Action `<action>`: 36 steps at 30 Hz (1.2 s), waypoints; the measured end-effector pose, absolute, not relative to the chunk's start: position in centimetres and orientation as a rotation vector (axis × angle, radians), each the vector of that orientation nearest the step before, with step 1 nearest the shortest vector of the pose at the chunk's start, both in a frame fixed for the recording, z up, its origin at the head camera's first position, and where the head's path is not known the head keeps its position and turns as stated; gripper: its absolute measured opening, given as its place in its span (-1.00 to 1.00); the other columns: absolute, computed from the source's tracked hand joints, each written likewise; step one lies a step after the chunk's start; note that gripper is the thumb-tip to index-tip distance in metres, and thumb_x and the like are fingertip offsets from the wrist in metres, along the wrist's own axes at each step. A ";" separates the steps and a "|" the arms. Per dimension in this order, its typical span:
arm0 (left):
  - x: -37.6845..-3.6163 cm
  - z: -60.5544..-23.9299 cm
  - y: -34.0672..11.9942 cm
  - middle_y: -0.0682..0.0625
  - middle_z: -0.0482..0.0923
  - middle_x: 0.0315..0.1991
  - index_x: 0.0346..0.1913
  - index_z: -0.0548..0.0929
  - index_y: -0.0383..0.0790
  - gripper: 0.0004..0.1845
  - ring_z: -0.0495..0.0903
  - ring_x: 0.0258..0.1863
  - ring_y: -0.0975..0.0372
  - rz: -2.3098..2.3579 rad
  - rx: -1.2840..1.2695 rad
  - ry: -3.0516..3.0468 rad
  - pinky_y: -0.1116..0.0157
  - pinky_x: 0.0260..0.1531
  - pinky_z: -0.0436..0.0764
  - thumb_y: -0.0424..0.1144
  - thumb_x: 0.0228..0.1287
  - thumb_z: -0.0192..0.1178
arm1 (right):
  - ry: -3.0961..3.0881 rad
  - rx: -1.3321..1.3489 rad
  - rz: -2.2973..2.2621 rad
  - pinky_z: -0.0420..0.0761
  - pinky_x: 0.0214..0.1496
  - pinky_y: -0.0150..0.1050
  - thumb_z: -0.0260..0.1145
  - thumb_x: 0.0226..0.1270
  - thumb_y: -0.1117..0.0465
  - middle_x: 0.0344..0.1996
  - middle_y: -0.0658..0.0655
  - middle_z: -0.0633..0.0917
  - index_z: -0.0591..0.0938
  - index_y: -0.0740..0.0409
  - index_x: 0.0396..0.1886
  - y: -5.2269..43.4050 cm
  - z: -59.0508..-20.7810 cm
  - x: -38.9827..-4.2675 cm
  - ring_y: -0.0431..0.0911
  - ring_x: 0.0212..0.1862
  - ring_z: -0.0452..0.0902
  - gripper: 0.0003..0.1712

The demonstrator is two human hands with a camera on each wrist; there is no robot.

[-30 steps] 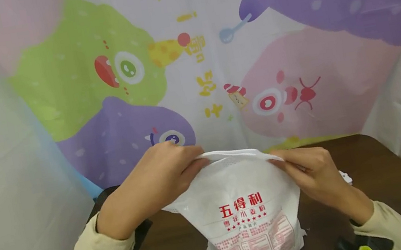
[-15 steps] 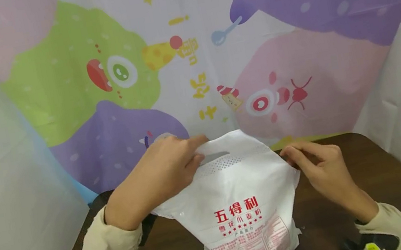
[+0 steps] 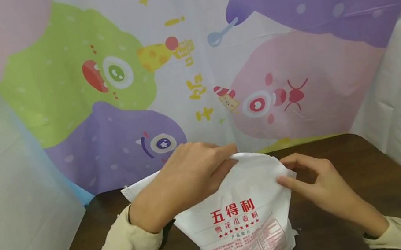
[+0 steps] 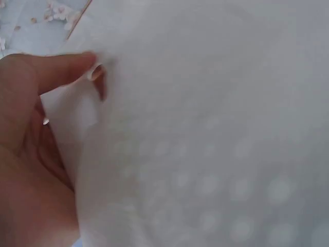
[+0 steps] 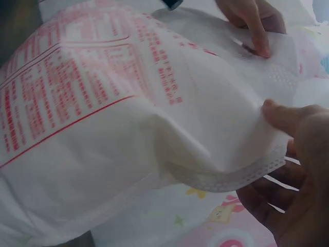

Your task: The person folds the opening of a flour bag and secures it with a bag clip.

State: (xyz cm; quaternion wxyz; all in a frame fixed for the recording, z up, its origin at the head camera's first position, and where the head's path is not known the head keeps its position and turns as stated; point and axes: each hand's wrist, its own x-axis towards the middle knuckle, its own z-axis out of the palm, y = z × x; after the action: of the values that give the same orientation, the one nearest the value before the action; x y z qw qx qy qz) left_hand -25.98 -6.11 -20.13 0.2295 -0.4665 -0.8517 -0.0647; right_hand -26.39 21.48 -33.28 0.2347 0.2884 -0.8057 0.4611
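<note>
A white flour bag (image 3: 238,225) with red Chinese lettering stands upright on the dark brown table, its lower part bulging. My left hand (image 3: 190,180) reaches across the front of the bag and pinches its top edge near the middle. A seamed white corner pokes out to the left behind that wrist. In the left wrist view the thumb and fingers of my left hand (image 4: 41,118) hold the white material beside a hole in it. My right hand (image 5: 298,154) holds the bag's upper right edge, thumb on the front and fingers behind the stitched side seam.
The dark brown table (image 3: 359,177) extends to both sides of the bag. Behind it hangs a curtain (image 3: 197,63) printed with cartoon monsters, with pale fabric walls at left and right. Something black shows partly behind the left wrist.
My left hand has moved right along the top, and the raised top edge has come down, leaving a corner out at left. My right hand has shifted its hold on the right edge.
</note>
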 end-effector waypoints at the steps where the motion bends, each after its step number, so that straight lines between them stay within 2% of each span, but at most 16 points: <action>1: -26.1 -20.1 -6.2 0.20 0.30 -0.68 -0.33 0.56 -0.03 -0.89 0.30 -0.68 0.33 -0.183 -1.273 -2.317 0.34 -0.69 0.31 -0.23 0.39 0.23 | -2.222 0.785 1.280 0.54 -0.23 -0.42 0.49 0.17 0.35 -0.29 -0.13 0.72 0.70 -0.07 -0.13 21.5 -33.2 -26.3 -0.24 -0.24 0.61 -0.69; 4: -26.5 -20.1 -6.6 0.20 0.31 -0.69 -0.35 0.61 -0.02 -0.88 0.31 -0.68 0.35 -0.207 -1.266 -2.276 0.35 -0.70 0.29 -0.24 0.39 0.23 | -2.246 0.766 1.285 0.50 -0.31 -0.39 0.48 0.22 0.29 -0.38 -0.16 0.71 0.72 -0.14 -0.26 21.4 -32.9 -26.2 -0.24 -0.34 0.57 -0.79; 6: -26.7 -20.0 -7.0 0.21 0.34 -0.68 -0.34 0.63 -0.01 -0.89 0.32 -0.67 0.35 -0.218 -1.272 -2.268 0.35 -0.68 0.31 -0.27 0.37 0.24 | -2.225 0.771 1.292 0.49 -0.32 -0.40 0.48 0.22 0.31 -0.41 -0.15 0.72 0.72 -0.15 -0.30 21.3 -32.8 -26.2 -0.23 -0.37 0.57 -0.78; 11: -27.0 -20.0 -7.8 0.23 0.46 -0.61 -0.27 0.70 0.00 -0.88 0.36 -0.64 0.35 -0.245 -1.270 -2.279 0.33 -0.63 0.37 -0.32 0.34 0.23 | -2.113 0.844 1.279 0.54 -0.26 -0.45 0.46 0.17 0.44 -0.42 -0.06 0.75 0.75 -0.04 -0.36 20.8 -33.0 -26.5 -0.24 -0.39 0.60 -0.75; 15: -27.3 -20.1 -8.1 0.22 0.49 -0.60 -0.22 0.74 0.00 -0.87 0.38 -0.64 0.35 -0.265 -1.254 -2.292 0.33 -0.59 0.40 -0.32 0.35 0.24 | -2.092 0.827 1.216 0.52 -0.24 -0.49 0.47 0.15 0.45 -0.44 -0.09 0.74 0.75 0.00 -0.38 20.7 -33.3 -26.4 -0.28 -0.37 0.60 -0.77; 19: -27.3 -19.9 -7.9 0.22 0.47 -0.62 -0.23 0.74 -0.02 -0.89 0.39 -0.63 0.36 -0.266 -1.260 -2.286 0.33 -0.58 0.42 -0.30 0.36 0.23 | -2.119 0.831 1.165 0.52 -0.25 -0.48 0.44 0.19 0.45 -0.43 -0.12 0.72 0.73 0.01 -0.30 20.9 -33.3 -26.0 -0.28 -0.38 0.58 -0.77; 22: -27.2 -19.5 -7.5 0.21 0.34 -0.67 -0.31 0.71 -0.03 -0.87 0.32 -0.66 0.35 -0.258 -1.284 -2.283 0.34 -0.61 0.36 -0.30 0.38 0.21 | -2.180 0.841 1.224 0.53 -0.25 -0.45 0.38 0.26 0.45 -0.38 -0.12 0.70 0.70 -0.02 -0.21 21.0 -32.9 -25.7 -0.24 -0.33 0.58 -0.73; 26: -27.0 -19.0 -7.0 0.19 0.22 -0.71 -0.42 0.64 -0.04 -0.82 0.25 -0.69 0.36 -0.252 -1.325 -2.292 0.37 -0.67 0.28 -0.27 0.40 0.20 | -2.278 0.792 1.363 0.57 -0.18 -0.37 0.41 0.28 0.34 -0.23 -0.10 0.70 0.65 -0.08 -0.04 20.3 -32.3 -25.5 -0.19 -0.20 0.60 -0.69; 28: -26.9 -19.0 -7.0 0.20 0.26 -0.70 -0.38 0.66 -0.04 -0.84 0.27 -0.68 0.37 -0.244 -1.342 -2.297 0.38 -0.66 0.31 -0.27 0.41 0.20 | -2.302 0.769 1.409 0.59 -0.26 -0.32 0.44 0.27 0.26 -0.27 -0.08 0.69 0.65 -0.10 -0.09 19.6 -32.0 -25.6 -0.19 -0.25 0.60 -0.74; 31: -27.1 -19.1 -7.3 0.21 0.40 -0.65 -0.27 0.71 -0.03 -0.88 0.36 -0.65 0.37 -0.238 -1.349 -2.310 0.37 -0.59 0.39 -0.30 0.39 0.21 | -2.312 0.758 1.484 0.61 -0.44 -0.25 0.43 0.30 0.20 -0.42 -0.04 0.66 0.63 -0.06 -0.29 18.6 -31.8 -25.9 -0.18 -0.42 0.60 -0.88; 33: -27.4 -19.2 -7.6 0.22 0.53 -0.57 -0.20 0.74 -0.02 -0.87 0.43 -0.60 0.38 -0.250 -1.346 -2.322 0.36 -0.52 0.46 -0.32 0.38 0.22 | -2.302 0.756 1.527 0.58 -0.54 -0.22 0.42 0.31 0.21 -0.53 -0.02 0.60 0.57 -0.02 -0.43 18.2 -31.9 -26.0 -0.18 -0.53 0.57 -0.82; 36: -27.7 -19.4 -8.0 0.21 0.66 -0.46 -0.15 0.75 -0.02 -0.83 0.50 -0.55 0.39 -0.281 -1.334 -2.335 0.36 -0.46 0.50 -0.35 0.36 0.22 | -2.279 0.745 1.557 0.58 -0.59 -0.21 0.42 0.30 0.24 -0.57 -0.01 0.58 0.53 0.01 -0.46 18.0 -32.2 -26.1 -0.18 -0.58 0.56 -0.78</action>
State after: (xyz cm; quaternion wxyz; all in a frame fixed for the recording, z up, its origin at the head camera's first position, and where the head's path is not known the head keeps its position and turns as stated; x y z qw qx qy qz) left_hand -27.72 -8.01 -19.39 0.2172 -0.4816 -0.8430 -0.1016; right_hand -26.15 18.01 -32.20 0.1407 0.2580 -0.7892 0.5392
